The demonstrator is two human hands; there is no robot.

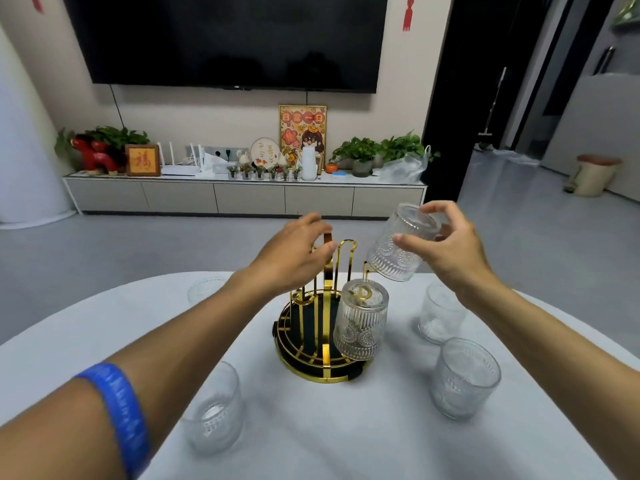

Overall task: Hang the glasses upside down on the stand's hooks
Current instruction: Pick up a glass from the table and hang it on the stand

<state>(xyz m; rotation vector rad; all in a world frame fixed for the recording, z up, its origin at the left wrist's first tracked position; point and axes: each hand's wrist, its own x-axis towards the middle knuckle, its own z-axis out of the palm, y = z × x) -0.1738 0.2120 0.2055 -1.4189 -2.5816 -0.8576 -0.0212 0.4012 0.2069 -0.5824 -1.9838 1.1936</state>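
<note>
A gold wire stand (311,341) with a round black base sits mid-table. One embossed glass (360,320) hangs upside down on a front-right hook. My right hand (446,247) holds a second glass (398,247) upside down and tilted, just above and right of a bare gold hook (365,270). My left hand (298,251) grips the stand's top handle, which it mostly hides. Upright glasses stand on the table: two at the right (465,377) (440,313), one at the front left (214,410), one at the far left (204,289) partly behind my forearm.
The white round table (346,438) ends close behind the stand, with grey floor beyond. A low TV cabinet (242,195) with plants and ornaments lines the far wall under a large dark screen. A blue band circles my left forearm.
</note>
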